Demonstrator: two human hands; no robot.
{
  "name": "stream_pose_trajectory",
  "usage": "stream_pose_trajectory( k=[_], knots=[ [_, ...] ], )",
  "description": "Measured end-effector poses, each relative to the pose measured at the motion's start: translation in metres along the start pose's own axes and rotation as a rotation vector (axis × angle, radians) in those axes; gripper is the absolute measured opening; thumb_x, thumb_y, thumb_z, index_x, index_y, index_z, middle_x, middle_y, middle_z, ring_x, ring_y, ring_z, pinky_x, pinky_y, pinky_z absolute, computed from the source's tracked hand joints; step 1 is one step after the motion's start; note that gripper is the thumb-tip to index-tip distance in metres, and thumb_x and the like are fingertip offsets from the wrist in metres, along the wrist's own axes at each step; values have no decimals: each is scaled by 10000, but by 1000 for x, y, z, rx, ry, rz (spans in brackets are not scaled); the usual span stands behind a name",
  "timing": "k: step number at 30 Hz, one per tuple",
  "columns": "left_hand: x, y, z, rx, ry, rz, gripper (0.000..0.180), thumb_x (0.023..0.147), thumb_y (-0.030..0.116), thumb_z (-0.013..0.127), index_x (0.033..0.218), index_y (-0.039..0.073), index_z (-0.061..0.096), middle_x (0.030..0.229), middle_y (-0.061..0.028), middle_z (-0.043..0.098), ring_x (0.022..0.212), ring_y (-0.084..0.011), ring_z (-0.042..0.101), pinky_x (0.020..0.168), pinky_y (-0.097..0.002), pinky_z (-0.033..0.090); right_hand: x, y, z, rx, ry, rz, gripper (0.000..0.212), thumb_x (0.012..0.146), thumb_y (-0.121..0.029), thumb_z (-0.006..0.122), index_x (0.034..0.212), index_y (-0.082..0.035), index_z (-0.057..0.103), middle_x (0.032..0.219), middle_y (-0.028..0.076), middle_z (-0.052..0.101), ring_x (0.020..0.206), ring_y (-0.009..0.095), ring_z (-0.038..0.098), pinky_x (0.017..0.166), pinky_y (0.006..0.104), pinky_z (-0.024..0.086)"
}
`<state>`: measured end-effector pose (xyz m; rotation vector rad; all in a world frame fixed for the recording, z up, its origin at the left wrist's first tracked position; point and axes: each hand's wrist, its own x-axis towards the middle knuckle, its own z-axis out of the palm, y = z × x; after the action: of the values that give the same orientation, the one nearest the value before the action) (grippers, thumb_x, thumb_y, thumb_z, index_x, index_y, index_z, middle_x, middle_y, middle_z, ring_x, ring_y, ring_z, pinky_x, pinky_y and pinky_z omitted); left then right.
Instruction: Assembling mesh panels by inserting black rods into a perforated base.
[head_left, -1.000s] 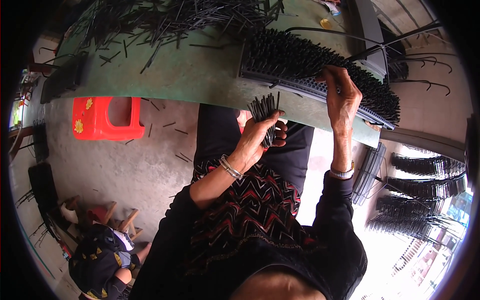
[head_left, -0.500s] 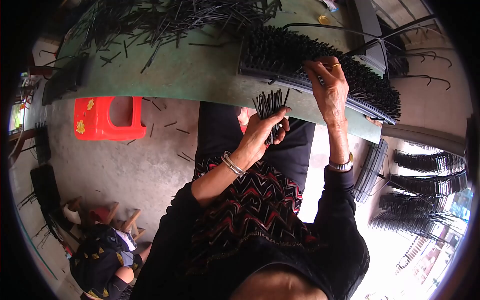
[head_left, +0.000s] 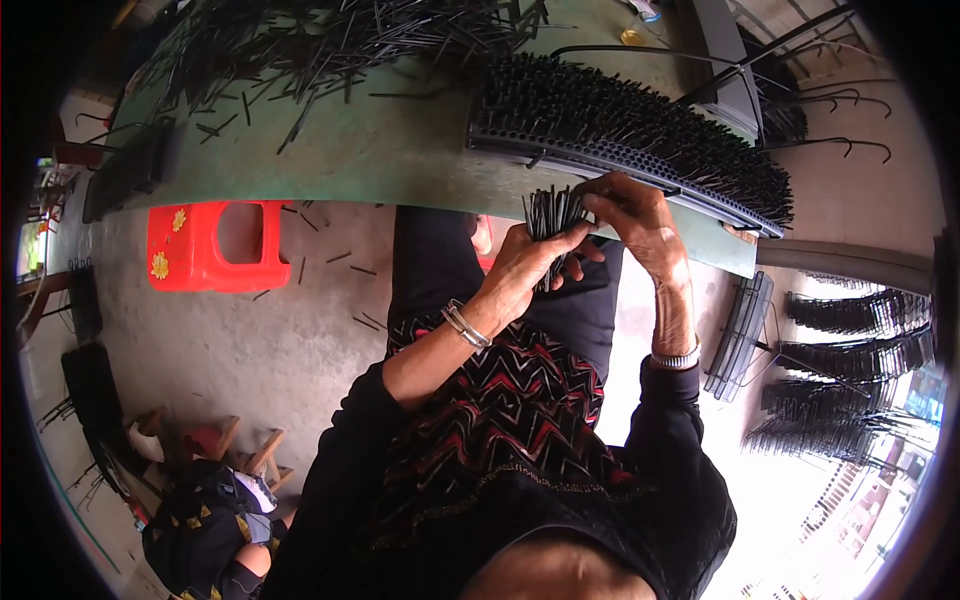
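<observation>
A bundle of thin black sticks (head_left: 553, 212) is clasped in my left hand (head_left: 525, 268), upright in front of the table edge. At the bundle's upper right side, the fingertips of my right hand (head_left: 643, 225) are pinched together. Whether a stick is between them is hidden. Just beyond both hands lies a long black perforated holder (head_left: 625, 158) at the table's front edge. Many black sticks (head_left: 640, 115) stand packed in its holes, and a row of bare holes shows along its near side.
Loose black sticks (head_left: 350, 45) are heaped on the green table (head_left: 380, 150). Below its edge is a red plastic stool (head_left: 200, 270), with fallen sticks on the floor. Racks of black pieces (head_left: 860, 345) stand at right. Another person (head_left: 205, 530) is at the lower left.
My right hand has come away from the holder, moving toward me and left to the bundle. My left hand has shifted slightly right with the sticks. The view has tilted slightly.
</observation>
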<state>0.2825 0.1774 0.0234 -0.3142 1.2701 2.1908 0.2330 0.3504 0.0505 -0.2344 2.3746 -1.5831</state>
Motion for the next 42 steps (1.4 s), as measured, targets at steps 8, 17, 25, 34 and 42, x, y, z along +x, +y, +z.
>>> stream_pose_trajectory(
  k=[8,17,25,34,42],
  knots=[
    [3,-8,2,-27,76,52,235,900,262,647,987,44,654,865,-97,710,618,-122,638,470,-203,409,-8,-3,-8,232,-40,140,150,887,-89,616,949,47,609,804,89,647,707,160,651,687,269,525],
    [20,-19,-4,-173,121,1,292,919,280,617,1070,31,596,923,-116,679,791,-197,673,612,-311,561,7,-9,-20,46,620,-213,78,908,-21,573,963,18,614,808,89,682,764,132,666,728,243,500],
    [19,-24,-1,-249,19,-59,312,961,215,538,1196,15,584,912,-127,642,779,-199,629,683,-339,558,34,5,-19,-242,655,-344,44,886,-28,601,927,-21,614,759,66,693,723,131,678,645,247,499],
    [21,-23,-1,-196,59,-15,261,935,230,601,1097,25,616,809,-88,626,609,-100,516,497,-230,422,41,-6,-34,-360,515,-251,71,900,-65,593,944,-23,630,760,50,695,732,87,666,656,216,486],
    [18,-24,1,-226,45,38,273,916,238,635,1067,13,606,741,-40,577,562,-87,488,468,-223,379,52,7,-41,-366,336,-331,95,866,-50,638,956,-21,649,819,75,661,767,132,662,677,253,495]
  ],
)
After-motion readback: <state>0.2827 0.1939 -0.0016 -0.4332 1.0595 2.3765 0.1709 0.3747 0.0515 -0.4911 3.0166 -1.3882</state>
